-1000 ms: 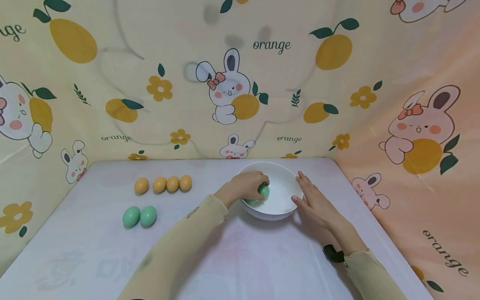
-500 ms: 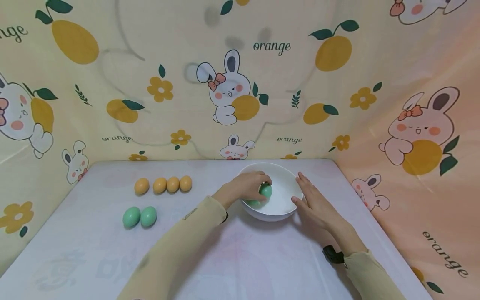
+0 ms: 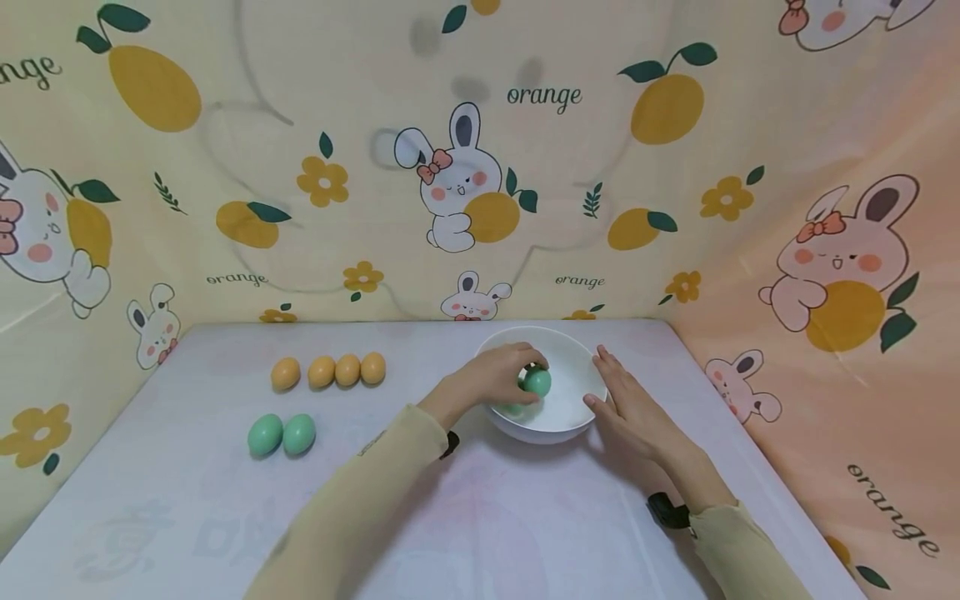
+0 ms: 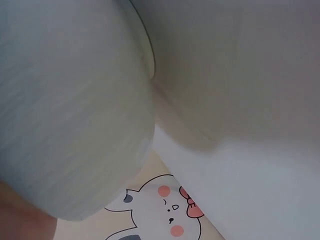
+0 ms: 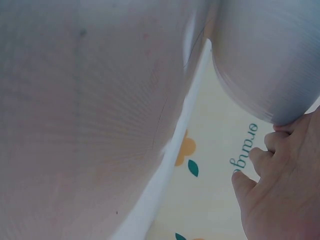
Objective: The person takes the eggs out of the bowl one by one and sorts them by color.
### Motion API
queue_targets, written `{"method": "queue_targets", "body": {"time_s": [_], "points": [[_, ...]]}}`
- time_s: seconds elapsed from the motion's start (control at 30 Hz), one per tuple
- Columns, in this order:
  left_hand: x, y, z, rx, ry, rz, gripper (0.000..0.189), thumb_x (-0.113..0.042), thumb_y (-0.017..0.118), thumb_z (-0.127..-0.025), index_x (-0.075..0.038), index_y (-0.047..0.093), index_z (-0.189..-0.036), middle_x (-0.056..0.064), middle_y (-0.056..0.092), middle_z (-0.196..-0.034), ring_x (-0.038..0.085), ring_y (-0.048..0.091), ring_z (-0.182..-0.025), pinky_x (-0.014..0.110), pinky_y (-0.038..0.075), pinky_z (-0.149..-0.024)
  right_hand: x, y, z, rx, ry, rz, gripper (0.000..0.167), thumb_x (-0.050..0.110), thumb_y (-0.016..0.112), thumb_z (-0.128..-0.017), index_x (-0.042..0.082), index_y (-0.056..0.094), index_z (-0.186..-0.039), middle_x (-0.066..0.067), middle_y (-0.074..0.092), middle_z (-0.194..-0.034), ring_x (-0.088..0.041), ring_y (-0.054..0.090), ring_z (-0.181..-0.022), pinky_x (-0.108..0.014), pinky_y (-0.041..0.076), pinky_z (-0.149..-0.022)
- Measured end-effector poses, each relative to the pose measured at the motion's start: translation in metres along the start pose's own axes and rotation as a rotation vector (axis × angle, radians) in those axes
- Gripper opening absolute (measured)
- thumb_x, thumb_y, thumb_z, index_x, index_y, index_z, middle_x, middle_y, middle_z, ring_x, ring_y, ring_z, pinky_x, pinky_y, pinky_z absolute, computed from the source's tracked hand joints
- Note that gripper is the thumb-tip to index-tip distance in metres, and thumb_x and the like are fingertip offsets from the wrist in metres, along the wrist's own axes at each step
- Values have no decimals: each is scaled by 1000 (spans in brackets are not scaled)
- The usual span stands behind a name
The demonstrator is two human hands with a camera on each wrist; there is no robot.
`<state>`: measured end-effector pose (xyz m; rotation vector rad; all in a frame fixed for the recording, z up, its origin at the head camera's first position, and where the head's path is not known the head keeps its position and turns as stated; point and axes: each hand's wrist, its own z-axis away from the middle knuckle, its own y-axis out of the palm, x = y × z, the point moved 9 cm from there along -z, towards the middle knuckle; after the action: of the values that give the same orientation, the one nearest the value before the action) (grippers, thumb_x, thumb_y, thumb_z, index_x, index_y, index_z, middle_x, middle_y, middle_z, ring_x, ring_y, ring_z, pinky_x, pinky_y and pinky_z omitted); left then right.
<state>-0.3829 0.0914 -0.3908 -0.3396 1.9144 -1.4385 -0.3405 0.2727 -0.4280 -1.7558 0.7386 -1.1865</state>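
A white bowl (image 3: 573, 375) stands toward the back of the table. My left hand (image 3: 491, 375) reaches over its left rim, thumb and fingers curled about a green egg (image 3: 537, 382) inside. Below that hand, more green shows in the bowl, mostly hidden, apparently another egg (image 3: 513, 409). Against the bowl's right side rests my right hand (image 3: 637, 412), fingers extended. In the right wrist view, the right hand (image 5: 285, 175) touches the outer wall of the bowl (image 5: 270, 60). The bowl's wall (image 4: 80, 110) fills much of the left wrist view, where the eggs are hidden.
Several yellow eggs (image 3: 347, 369) sit in a row at the back left of the white table (image 3: 480, 517). Nearer the front, two green eggs (image 3: 282, 435) lie side by side. A patterned cloth (image 3: 360, 108) rises behind the table and along its sides.
My left hand has shifted slightly right inside the bowl, and the green egg has moved right with it, showing more between the fingers. The right hand has stayed at the bowl's side.
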Motion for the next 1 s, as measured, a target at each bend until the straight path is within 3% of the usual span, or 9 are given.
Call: {"method": "queue_targets", "body": {"time_s": [0.33, 0.5, 0.7, 1.0], "points": [[0, -12, 15, -107, 16, 93, 49, -27, 85, -88, -13, 66, -131, 1, 65, -129, 17, 61, -120, 28, 48, -105, 0, 0, 0, -2, -3, -3, 78, 49, 47, -109, 6, 16, -166, -11, 6, -175, -40, 11, -158, -66, 18, -122], [-2, -25, 28, -184, 59, 140, 48, -26, 87, -87, -11, 67, -128, 2, 66, -126, 15, 61, -118, 28, 48, -105, 0, 0, 0, -4, -6, 0, 79, 49, 47, -109, 3, 17, -166, -12, 6, -175, -42, 12, -158, -66, 18, -122], [-2, -40, 47, -259, 88, 173, 49, -23, 88, -85, -10, 67, -127, 1, 67, -123, 15, 63, -116, 28, 49, -104, 1, 1, -1, 3, 0, 10, 79, 50, 47, -109, 4, 17, -166, -11, 6, -175, -42, 11, -158, -65, 18, -122], [10, -57, 80, -319, 45, 216, 47, -18, 89, -84, -10, 67, -125, 0, 66, -123, 16, 63, -115, 37, 52, -105, 0, 0, -1, -2, -11, 7, 79, 48, 47, -109, 3, 15, -166, -13, 6, -175, -41, 11, -158, -65, 18, -123]]}}
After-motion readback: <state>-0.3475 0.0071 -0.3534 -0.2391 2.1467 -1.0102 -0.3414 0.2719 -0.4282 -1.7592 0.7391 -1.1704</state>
